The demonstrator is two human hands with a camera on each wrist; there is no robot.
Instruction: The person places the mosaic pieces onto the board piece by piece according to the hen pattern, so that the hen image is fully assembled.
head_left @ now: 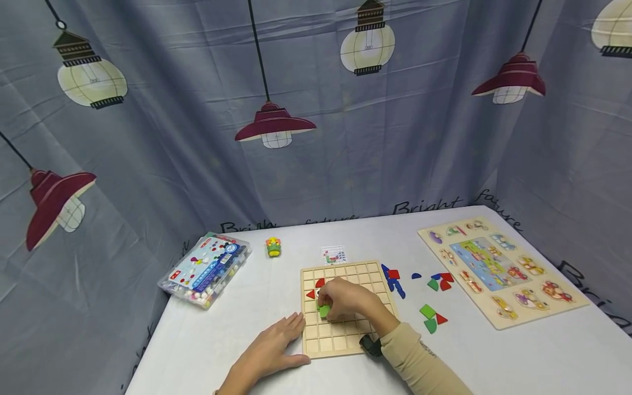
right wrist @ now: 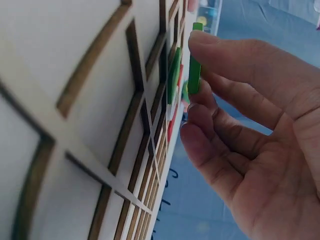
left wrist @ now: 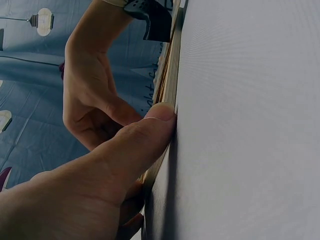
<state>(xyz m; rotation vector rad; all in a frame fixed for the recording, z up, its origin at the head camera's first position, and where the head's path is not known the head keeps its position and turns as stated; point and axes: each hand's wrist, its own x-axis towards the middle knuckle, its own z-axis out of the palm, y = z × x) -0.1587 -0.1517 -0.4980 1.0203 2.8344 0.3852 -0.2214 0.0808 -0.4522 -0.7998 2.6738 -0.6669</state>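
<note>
My right hand [head_left: 345, 300] is over the left part of a wooden grid board [head_left: 340, 353]. Between its thumb and fingers it pinches a green square tile [right wrist: 196, 62], held just off the board on edge in the right wrist view. Red pieces [head_left: 320, 282] and another green piece [right wrist: 174, 75] lie on the board close by, partly hidden by the hand. My left hand [head_left: 274, 344] rests on the table at the board's lower left corner. Its fingers lie along the left side, and its thumb [left wrist: 160, 112] touches the front edge.
Behind the board lies a small pattern card [head_left: 334, 255]. Blue pieces [head_left: 392, 281], green pieces [head_left: 428, 311] and red pieces [head_left: 446, 278] are scattered to its right. A picture puzzle board [head_left: 538, 312] is at far right. A plastic box [head_left: 207, 269] and small toy [head_left: 273, 247] stand left.
</note>
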